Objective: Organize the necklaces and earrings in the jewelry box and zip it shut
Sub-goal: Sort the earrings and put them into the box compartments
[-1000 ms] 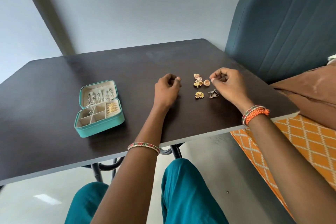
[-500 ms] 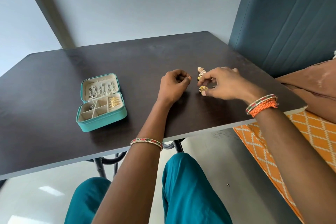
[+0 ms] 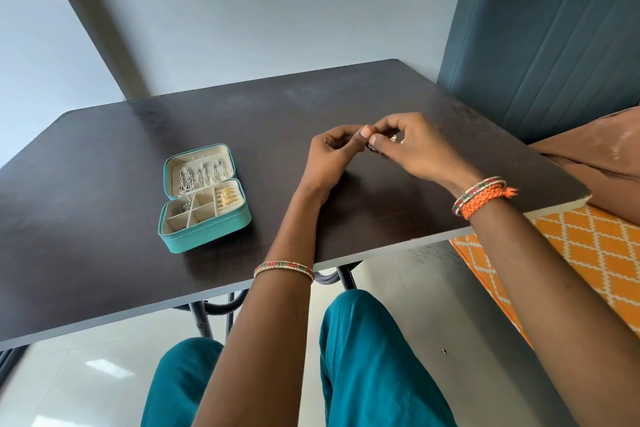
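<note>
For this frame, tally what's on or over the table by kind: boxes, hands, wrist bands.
Jewelry box, open: 1
Hands, left hand and right hand, fingers meeting on a small piece: 2
Beaded bangles, left wrist and right wrist: 2
Orange braided band: 1
Total: 6
Loose earrings are hidden behind the hands.

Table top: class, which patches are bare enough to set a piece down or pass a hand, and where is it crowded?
Bare patches of the table: left of the jewelry box, the far strip behind it, and the gap between box and left hand. Crowded: where the left hand and right hand meet, pinching small jewelry; any pieces beneath are hidden.
</note>
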The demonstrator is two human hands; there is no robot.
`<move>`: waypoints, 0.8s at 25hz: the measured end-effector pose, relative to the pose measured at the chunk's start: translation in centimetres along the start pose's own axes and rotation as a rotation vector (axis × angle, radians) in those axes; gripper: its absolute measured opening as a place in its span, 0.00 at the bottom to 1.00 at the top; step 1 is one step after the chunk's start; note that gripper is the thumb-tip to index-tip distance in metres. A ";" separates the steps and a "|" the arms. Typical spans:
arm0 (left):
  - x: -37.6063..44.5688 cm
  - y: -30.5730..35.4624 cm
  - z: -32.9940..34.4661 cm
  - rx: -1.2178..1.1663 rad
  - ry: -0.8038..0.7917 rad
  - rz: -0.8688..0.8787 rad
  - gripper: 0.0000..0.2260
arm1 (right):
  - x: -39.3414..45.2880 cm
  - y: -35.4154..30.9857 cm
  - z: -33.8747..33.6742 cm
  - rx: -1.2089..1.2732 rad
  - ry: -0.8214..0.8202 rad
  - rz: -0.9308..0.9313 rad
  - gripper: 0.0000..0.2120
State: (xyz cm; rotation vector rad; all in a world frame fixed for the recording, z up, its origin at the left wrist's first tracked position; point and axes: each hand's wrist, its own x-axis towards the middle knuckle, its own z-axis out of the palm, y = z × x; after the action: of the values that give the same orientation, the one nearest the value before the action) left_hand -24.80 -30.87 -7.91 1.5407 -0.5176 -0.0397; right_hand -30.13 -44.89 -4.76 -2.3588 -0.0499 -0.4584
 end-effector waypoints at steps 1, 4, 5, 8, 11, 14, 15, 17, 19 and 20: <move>0.0 0.0 -0.2 -0.025 -0.004 -0.024 0.04 | 0.2 -0.3 0.2 0.161 0.017 0.000 0.05; 0.0 0.0 -0.5 -0.090 -0.019 -0.073 0.03 | 0.3 -1.1 0.6 0.396 0.052 -0.001 0.07; 0.0 -0.1 -0.5 -0.100 -0.011 -0.081 0.02 | 0.2 -1.3 0.9 0.403 0.061 0.003 0.07; -0.1 -0.1 -0.4 -0.099 0.012 -0.087 0.01 | 0.2 -0.8 1.6 0.423 0.060 0.023 0.07; 0.1 -0.3 -0.4 -0.103 0.053 -0.101 0.02 | 0.5 0.0 2.0 0.405 0.079 0.019 0.07; 0.3 -0.5 -0.4 -0.106 0.075 -0.101 0.03 | 0.8 0.8 2.0 0.351 0.099 0.009 0.10; 0.3 -0.6 -0.4 -0.087 0.070 -0.091 0.03 | 0.9 1.0 2.1 0.344 0.103 0.015 0.11; 0.3 -0.9 -0.2 -0.011 0.059 -0.065 0.03 | 0.6 1.0 2.4 0.343 0.111 0.020 0.11; 0.5 -1.4 -0.2 0.064 0.061 -0.048 0.03 | 0.3 0.9 2.9 0.312 0.138 0.020 0.08; 0.6 -1.6 -0.2 0.096 0.064 -0.046 0.02 | 0.2 0.9 3.1 0.287 0.151 0.024 0.07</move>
State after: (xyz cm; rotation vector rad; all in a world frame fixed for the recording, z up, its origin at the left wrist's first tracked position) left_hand -23.76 -30.99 -9.22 1.6418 -0.4388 -0.0008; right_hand -28.88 -43.52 -7.38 -2.0364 -0.0153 -0.5766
